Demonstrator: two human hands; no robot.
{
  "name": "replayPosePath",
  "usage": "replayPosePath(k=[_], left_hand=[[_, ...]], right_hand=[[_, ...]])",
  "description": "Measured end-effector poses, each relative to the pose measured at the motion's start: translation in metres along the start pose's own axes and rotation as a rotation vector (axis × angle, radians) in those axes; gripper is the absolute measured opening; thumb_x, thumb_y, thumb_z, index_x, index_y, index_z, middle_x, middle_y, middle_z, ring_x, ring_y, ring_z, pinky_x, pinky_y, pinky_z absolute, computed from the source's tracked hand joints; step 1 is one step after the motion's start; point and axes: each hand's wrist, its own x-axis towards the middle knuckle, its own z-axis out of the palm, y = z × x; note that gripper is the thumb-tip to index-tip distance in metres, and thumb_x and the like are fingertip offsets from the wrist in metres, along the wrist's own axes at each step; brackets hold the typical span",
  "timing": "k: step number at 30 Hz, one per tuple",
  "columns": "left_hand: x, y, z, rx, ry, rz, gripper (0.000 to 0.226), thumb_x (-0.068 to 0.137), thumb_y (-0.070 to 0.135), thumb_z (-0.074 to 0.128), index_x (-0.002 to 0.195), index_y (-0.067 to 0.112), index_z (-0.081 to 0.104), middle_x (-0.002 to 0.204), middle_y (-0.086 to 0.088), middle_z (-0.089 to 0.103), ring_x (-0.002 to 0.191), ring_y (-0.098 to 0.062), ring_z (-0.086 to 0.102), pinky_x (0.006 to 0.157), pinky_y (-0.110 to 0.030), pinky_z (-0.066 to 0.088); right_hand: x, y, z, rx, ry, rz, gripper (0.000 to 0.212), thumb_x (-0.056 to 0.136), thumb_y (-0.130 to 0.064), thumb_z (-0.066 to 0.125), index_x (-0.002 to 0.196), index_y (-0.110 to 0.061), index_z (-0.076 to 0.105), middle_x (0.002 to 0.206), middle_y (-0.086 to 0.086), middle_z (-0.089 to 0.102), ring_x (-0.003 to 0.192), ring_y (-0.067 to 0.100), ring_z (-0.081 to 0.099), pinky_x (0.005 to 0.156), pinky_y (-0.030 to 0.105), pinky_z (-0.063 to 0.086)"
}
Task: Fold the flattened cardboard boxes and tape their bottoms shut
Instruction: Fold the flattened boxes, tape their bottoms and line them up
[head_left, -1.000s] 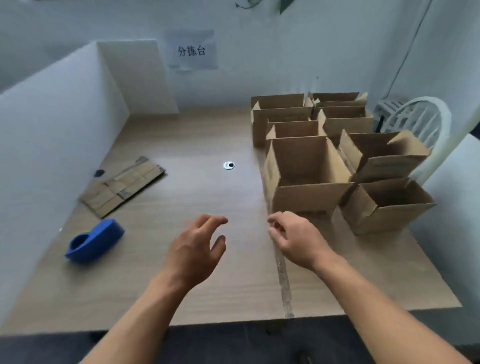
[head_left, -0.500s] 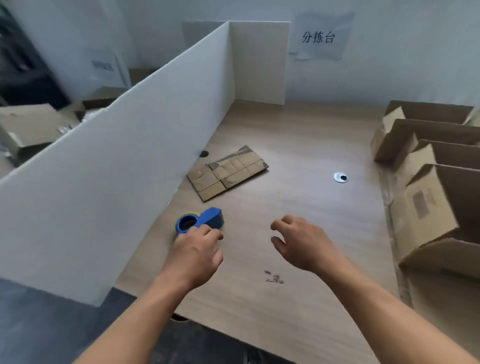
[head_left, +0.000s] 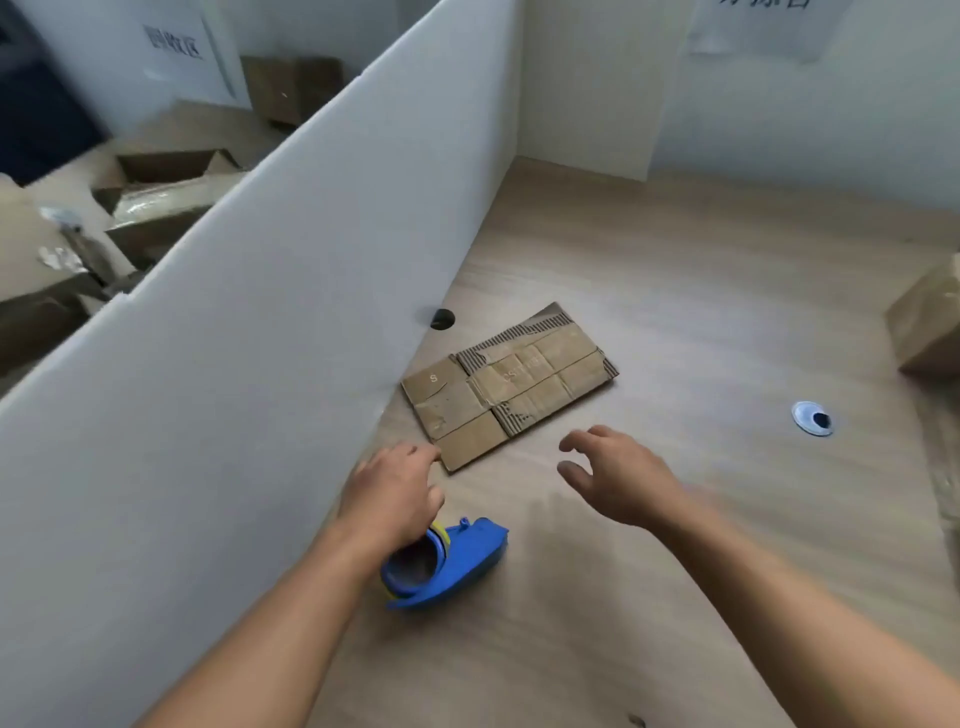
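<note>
A flattened cardboard box (head_left: 511, 385) lies on the wooden table (head_left: 701, 291) beside the white partition. My left hand (head_left: 390, 493) hovers over the box's near corner, fingers loosely curled, holding nothing; its fingertips are at the corner's edge. My right hand (head_left: 618, 475) hangs open above the table just right of that corner, fingers spread and bent toward the box. A blue tape dispenser (head_left: 447, 564) rests on the table directly under my left wrist.
A tall white partition (head_left: 249, 332) walls the table's left side. A folded cardboard box (head_left: 930, 322) shows at the right edge. A small white disc (head_left: 811, 417) and a black hole (head_left: 441, 318) mark the tabletop. More boxes (head_left: 166, 187) lie beyond the partition.
The view swung left, away from the folded boxes. Both hands moved forward past the tape dispenser toward the flattened box, which is now close in front of them.
</note>
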Motion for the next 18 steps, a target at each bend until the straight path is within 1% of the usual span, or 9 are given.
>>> replayPosePath(k=[2, 4, 6, 8, 11, 13, 15, 17, 18], left_hand=[[0.037, -0.007, 0.012, 0.023, -0.025, 0.009, 0.046, 0.092, 0.037, 0.050, 0.137, 0.028, 0.050, 0.134, 0.000, 0.055, 0.124, -0.024, 0.050, 0.100, -0.037, 0.044], [0.069, -0.009, 0.022, 0.028, -0.032, 0.009, 0.044, 0.091, 0.037, 0.050, 0.134, 0.025, 0.050, 0.132, -0.002, 0.055, 0.123, -0.026, 0.050, 0.100, -0.040, 0.044], [0.090, -0.011, 0.030, 0.032, -0.069, -0.011, 0.041, 0.090, 0.034, 0.049, 0.130, 0.024, 0.051, 0.135, -0.003, 0.053, 0.126, -0.027, 0.048, 0.102, -0.042, 0.042], [0.102, -0.015, 0.036, 0.018, -0.100, -0.038, 0.043, 0.088, 0.031, 0.049, 0.130, 0.023, 0.051, 0.138, -0.004, 0.050, 0.127, -0.028, 0.047, 0.104, -0.044, 0.041], [0.110, -0.020, 0.041, -0.014, -0.079, -0.102, 0.044, 0.088, 0.031, 0.049, 0.131, 0.024, 0.049, 0.135, -0.008, 0.050, 0.125, -0.030, 0.047, 0.099, -0.043, 0.043], [0.111, -0.020, 0.046, -0.067, -0.094, -0.155, 0.047, 0.091, 0.033, 0.049, 0.137, 0.024, 0.043, 0.136, -0.012, 0.046, 0.126, -0.032, 0.042, 0.099, -0.043, 0.042], [0.115, -0.017, 0.048, -0.200, -0.118, -0.203, 0.055, 0.093, 0.038, 0.053, 0.145, 0.025, 0.037, 0.140, -0.017, 0.039, 0.130, -0.035, 0.035, 0.107, -0.041, 0.036], [0.120, -0.012, 0.044, -0.475, -0.114, -0.307, 0.062, 0.092, 0.041, 0.059, 0.148, 0.027, 0.036, 0.140, -0.017, 0.038, 0.132, -0.035, 0.038, 0.111, -0.036, 0.032], [0.122, -0.010, 0.041, -0.618, -0.098, -0.368, 0.063, 0.091, 0.042, 0.062, 0.147, 0.027, 0.038, 0.141, -0.016, 0.039, 0.131, -0.033, 0.042, 0.110, -0.033, 0.032]], right_hand=[[0.032, 0.008, 0.001, 0.020, -0.001, 0.089, 0.037, 0.099, -0.046, 0.046, 0.132, -0.031, 0.054, 0.133, -0.004, 0.053, 0.120, 0.021, 0.053, 0.091, 0.037, 0.048], [0.062, 0.015, 0.002, -0.013, 0.015, 0.162, 0.036, 0.100, -0.044, 0.044, 0.131, -0.030, 0.054, 0.132, -0.003, 0.053, 0.119, 0.023, 0.053, 0.088, 0.037, 0.047], [0.090, 0.018, 0.003, -0.081, 0.032, 0.189, 0.035, 0.099, -0.043, 0.042, 0.129, -0.028, 0.054, 0.131, 0.000, 0.054, 0.119, 0.027, 0.053, 0.087, 0.040, 0.046], [0.119, 0.021, 0.004, -0.074, 0.059, 0.227, 0.037, 0.098, -0.042, 0.042, 0.130, -0.026, 0.054, 0.134, 0.003, 0.052, 0.122, 0.030, 0.051, 0.091, 0.043, 0.046], [0.160, 0.030, 0.005, 0.099, 0.166, 0.332, 0.046, 0.095, -0.038, 0.046, 0.139, -0.024, 0.049, 0.147, 0.005, 0.041, 0.135, 0.030, 0.036, 0.103, 0.047, 0.040], [0.179, 0.037, 0.007, 0.250, 0.208, 0.426, 0.058, 0.091, -0.041, 0.049, 0.145, -0.022, 0.043, 0.151, 0.008, 0.038, 0.141, 0.032, 0.028, 0.111, 0.049, 0.034], [0.188, 0.045, 0.011, 0.384, 0.223, 0.543, 0.061, 0.090, -0.042, 0.052, 0.145, -0.019, 0.043, 0.147, 0.012, 0.045, 0.138, 0.036, 0.035, 0.110, 0.048, 0.036], [0.184, 0.054, 0.014, 0.445, 0.240, 0.628, 0.058, 0.091, -0.040, 0.057, 0.143, -0.019, 0.045, 0.143, 0.014, 0.048, 0.133, 0.038, 0.041, 0.107, 0.047, 0.039], [0.178, 0.059, 0.014, 0.471, 0.239, 0.657, 0.059, 0.090, -0.042, 0.059, 0.143, -0.020, 0.046, 0.143, 0.014, 0.048, 0.132, 0.038, 0.042, 0.107, 0.047, 0.040]])
